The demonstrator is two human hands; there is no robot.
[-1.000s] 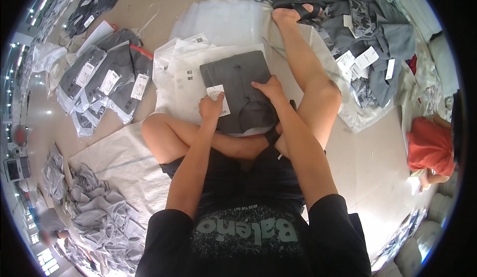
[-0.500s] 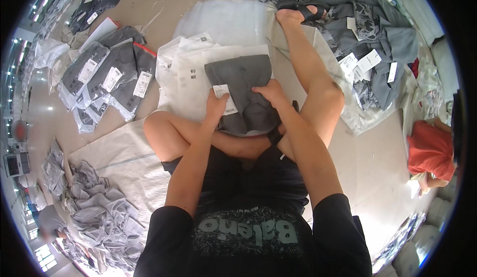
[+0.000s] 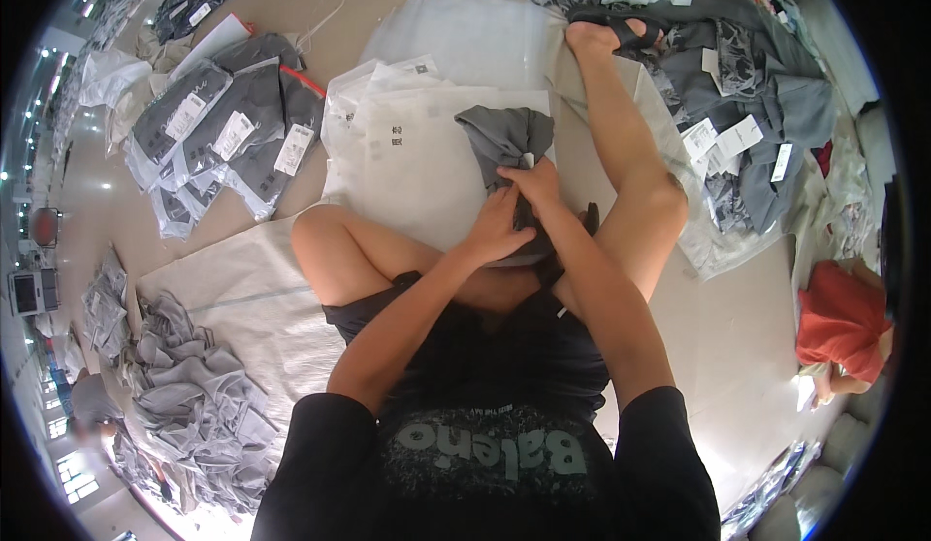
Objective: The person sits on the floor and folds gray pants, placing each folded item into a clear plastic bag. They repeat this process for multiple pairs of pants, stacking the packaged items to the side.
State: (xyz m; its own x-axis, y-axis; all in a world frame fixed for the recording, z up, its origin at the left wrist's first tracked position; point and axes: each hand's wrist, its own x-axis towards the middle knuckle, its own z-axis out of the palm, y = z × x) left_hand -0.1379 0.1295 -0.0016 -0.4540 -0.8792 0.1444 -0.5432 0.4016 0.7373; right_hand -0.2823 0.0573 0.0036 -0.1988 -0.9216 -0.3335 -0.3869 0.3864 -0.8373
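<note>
A dark grey garment (image 3: 497,132) is bunched and partly folded over between my crossed legs, in front of the lower part of a pile of white bags (image 3: 427,168). My right hand (image 3: 535,184) is closed on its right side, with a small white piece of tag showing by the fingers. Just nearer and to the left, my left hand (image 3: 495,229) grips the lower part of the same cloth, its fingers close to those of the right hand. Both hands hide much of the garment's near half.
Bagged grey garments with white tags (image 3: 233,134) lie at the left, beyond my knee. Clear plastic sheets (image 3: 456,37) are stacked ahead. Loose grey clothes (image 3: 766,80) are heaped far right, and crumpled grey garments (image 3: 199,405) at the near left. Someone in red (image 3: 842,313) is at the right edge.
The garment has gone from lying flat and folded to bunched up. My left hand has moved right, from its tagged left edge to beside my right hand. The view has shifted slightly.
</note>
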